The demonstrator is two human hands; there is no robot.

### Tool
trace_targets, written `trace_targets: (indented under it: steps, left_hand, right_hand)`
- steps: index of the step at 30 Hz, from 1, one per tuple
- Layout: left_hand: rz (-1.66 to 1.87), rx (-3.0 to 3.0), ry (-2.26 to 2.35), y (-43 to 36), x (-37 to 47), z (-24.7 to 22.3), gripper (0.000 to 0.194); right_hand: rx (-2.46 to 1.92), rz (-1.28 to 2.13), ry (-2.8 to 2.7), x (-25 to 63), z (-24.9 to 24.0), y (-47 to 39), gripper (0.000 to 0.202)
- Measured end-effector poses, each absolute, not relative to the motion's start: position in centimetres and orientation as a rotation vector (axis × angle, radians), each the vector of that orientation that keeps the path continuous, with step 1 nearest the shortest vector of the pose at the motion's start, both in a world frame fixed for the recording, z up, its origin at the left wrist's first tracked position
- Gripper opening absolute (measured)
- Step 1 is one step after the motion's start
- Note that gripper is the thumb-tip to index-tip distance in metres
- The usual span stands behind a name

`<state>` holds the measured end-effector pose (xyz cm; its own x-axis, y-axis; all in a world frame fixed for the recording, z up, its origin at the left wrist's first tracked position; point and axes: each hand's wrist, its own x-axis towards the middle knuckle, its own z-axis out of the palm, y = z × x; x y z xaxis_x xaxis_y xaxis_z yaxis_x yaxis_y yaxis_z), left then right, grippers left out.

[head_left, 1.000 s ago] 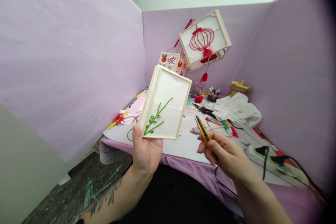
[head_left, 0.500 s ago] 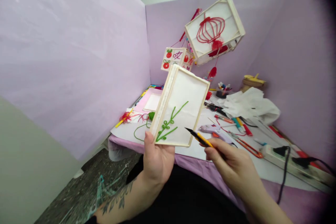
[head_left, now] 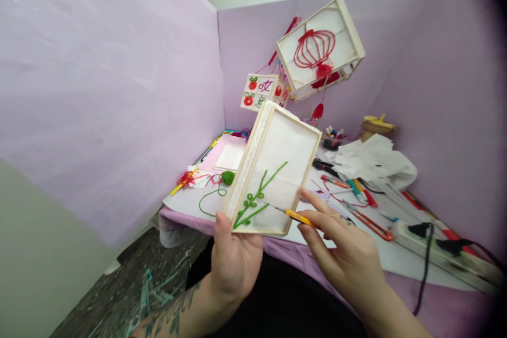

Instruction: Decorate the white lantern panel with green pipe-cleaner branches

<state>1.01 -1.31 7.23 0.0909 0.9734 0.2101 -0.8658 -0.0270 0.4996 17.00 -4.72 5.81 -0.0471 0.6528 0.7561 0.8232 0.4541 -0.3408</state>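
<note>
Left hand (head_left: 237,260) grips the framed panel (head_left: 293,142) from below; right hand (head_left: 344,243) pinches a yellow cutter (head_left: 300,218), tip by the green sprig (head_left: 257,212).
The sprig occupies the panel's lower left, upper part bare; behind, a green yarn ball (head_left: 227,178) sits on the surface (head_left: 184,203).

framed panel (head_left: 295,142) in left hand (head_left: 236,264), knife (head_left: 299,217) in right hand (head_left: 343,251) before the panel, yarn ball (head_left: 227,178) left of it, power strip (head_left: 431,253) right of it, lanterns (head_left: 340,45) behind it
</note>
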Motion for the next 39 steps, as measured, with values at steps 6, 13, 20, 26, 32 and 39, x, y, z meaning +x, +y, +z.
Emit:
trace_targets:
  steps: [6, 13, 20, 26, 32, 39]
  left_hand:
    - [1.469, 0.650, 0.227, -1.49, 1.03, 7.36, 0.047]
    - [1.472, 0.665, 0.269, -1.60, 1.07, 7.25, 0.051]
    - [1.474, 0.665, 0.245, -1.66, 1.09, 7.22, 0.052]
    - [1.458, 0.643, 0.240, -1.59, 1.07, 7.20, 0.052]
    - [1.449, 0.654, 0.228, -1.62, 1.12, 7.22, 0.051]
    - [1.453, 0.647, 0.239, -1.66, 1.09, 7.03, 0.051]
  right_hand:
    - [-1.335, -0.240, -1.758, 16.70, 6.22, -4.67, 0.012]
    - [-1.343, -0.242, -1.755, 16.78, 6.15, -4.53, 0.012]
    - [-1.327, -0.253, -1.759, 16.87, 6.22, -4.42, 0.012]
    - [-1.311, -0.203, -1.762, 17.04, 6.24, -4.49, 0.013]
    - [-1.327, -0.215, -1.759, 17.02, 6.18, -4.42, 0.013]
    - [-1.329, -0.212, -1.744, 16.91, 6.17, -4.35, 0.012]
